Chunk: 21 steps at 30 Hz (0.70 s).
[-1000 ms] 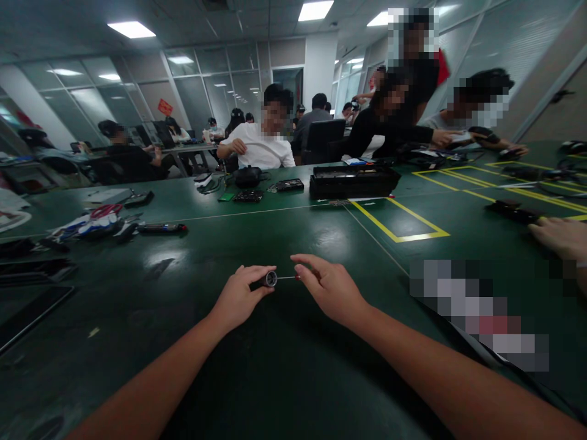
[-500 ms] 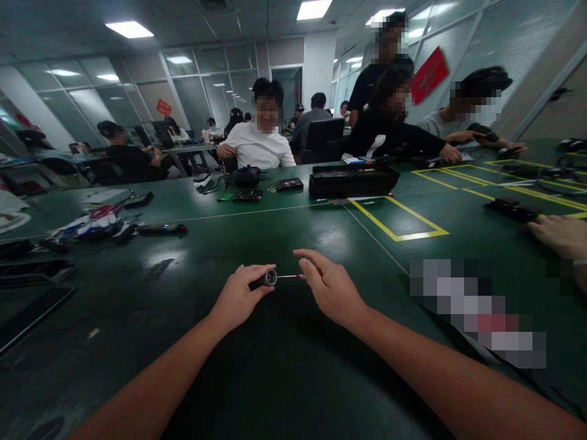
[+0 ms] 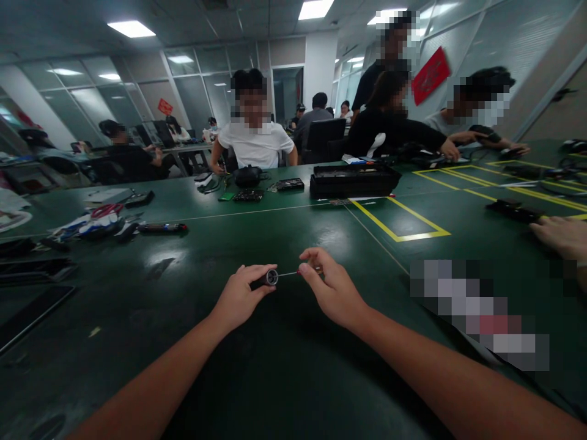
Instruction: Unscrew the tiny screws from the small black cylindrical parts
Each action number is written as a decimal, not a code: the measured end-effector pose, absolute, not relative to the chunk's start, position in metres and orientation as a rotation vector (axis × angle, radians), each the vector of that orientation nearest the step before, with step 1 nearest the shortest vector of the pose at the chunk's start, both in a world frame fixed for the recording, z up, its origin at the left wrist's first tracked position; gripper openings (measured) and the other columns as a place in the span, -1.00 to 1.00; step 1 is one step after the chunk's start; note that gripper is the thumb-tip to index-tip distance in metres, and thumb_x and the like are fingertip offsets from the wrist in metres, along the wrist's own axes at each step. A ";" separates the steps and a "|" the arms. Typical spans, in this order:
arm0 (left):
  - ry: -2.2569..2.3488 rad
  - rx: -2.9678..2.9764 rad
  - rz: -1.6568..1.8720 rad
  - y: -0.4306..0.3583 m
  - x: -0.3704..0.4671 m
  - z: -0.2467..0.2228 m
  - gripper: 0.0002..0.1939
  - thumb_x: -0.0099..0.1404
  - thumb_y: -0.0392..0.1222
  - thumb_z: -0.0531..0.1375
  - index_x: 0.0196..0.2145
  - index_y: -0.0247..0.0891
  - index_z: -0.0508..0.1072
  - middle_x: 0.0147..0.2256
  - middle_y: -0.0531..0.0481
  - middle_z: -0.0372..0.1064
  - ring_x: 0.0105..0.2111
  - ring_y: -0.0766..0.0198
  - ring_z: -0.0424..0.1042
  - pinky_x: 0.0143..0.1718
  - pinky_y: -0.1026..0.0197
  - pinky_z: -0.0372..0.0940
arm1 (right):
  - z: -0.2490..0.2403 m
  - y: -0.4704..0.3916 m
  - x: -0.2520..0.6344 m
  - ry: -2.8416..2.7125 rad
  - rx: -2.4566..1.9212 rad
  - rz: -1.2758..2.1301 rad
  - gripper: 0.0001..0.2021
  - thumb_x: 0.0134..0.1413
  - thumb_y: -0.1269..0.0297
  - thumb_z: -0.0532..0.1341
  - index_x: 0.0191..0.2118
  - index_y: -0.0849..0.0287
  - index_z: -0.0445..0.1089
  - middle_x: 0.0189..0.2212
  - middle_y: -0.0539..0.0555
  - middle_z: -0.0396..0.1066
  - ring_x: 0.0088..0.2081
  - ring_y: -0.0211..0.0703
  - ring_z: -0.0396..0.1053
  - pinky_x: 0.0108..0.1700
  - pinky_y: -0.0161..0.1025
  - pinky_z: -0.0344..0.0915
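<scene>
- One long black case point(image 3: 354, 181) stands on the worktop point(image 3: 206, 250) beyond both hands; its top is uncovered, contents too dark to identify.
- Dark cylinder point(image 3: 261, 281): at the middle of the worktop, gripped between thumb and fingers of the left hand point(image 3: 238, 296); ring-shaped end faces the camera, and the hand hides much of the body.
- Screwdriver point(image 3: 288, 274): held in the right hand point(image 3: 334, 286), digits closed about its handle, thin shaft directed at the cylinder's end. Whether the tip enters cannot be told.
- Left side: cable bundle point(image 3: 98, 225), dark pen-shaped tool point(image 3: 160, 228) just beside it.
- Far side: circuit board point(image 3: 249, 195) near a black pouch point(image 3: 247, 176), left of the case.
- Right side: blurred sheet-like item point(image 3: 477, 315); co-worker's hand point(image 3: 560, 238) beyond it.
</scene>
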<state>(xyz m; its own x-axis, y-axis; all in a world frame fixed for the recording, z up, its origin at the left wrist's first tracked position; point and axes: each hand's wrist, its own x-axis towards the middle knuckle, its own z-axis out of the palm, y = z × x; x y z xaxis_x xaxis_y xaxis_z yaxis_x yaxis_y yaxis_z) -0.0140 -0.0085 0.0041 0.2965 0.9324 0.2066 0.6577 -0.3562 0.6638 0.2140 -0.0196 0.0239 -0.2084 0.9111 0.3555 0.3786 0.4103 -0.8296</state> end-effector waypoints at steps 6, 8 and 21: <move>1.395 2.145 0.795 -0.008 -0.012 0.004 -0.59 0.27 -0.26 0.27 0.08 -0.03 0.49 0.07 -0.03 0.48 0.12 0.03 0.38 0.25 -0.21 0.06 | 0.023 -0.019 0.214 -1.735 -1.189 0.748 -0.77 0.38 0.17 0.00 -0.05 0.09 0.33 -0.39 0.00 0.44 -0.41 -0.16 0.39 -0.36 -0.22 0.21; 1.410 2.135 0.799 -0.008 -0.012 0.004 -0.58 0.28 -0.26 0.26 0.09 -0.03 0.48 0.07 -0.04 0.47 0.12 0.03 0.37 0.25 -0.21 0.08 | 0.020 -0.017 0.213 -1.657 -1.155 0.806 -0.80 0.33 0.18 0.05 -0.04 0.09 0.30 -0.37 0.01 0.44 -0.37 -0.14 0.40 -0.34 -0.21 0.25; 1.498 2.143 0.752 -0.008 -0.011 0.007 -0.56 0.33 -0.23 0.24 0.15 0.00 0.44 0.09 -0.03 0.44 0.11 -0.01 0.37 0.29 -0.32 -0.02 | -0.002 0.009 0.212 -0.909 -1.023 1.251 -0.72 0.14 -0.01 0.23 -0.32 0.12 0.35 -0.44 0.01 0.37 -0.42 -0.20 0.37 -0.25 -0.16 0.41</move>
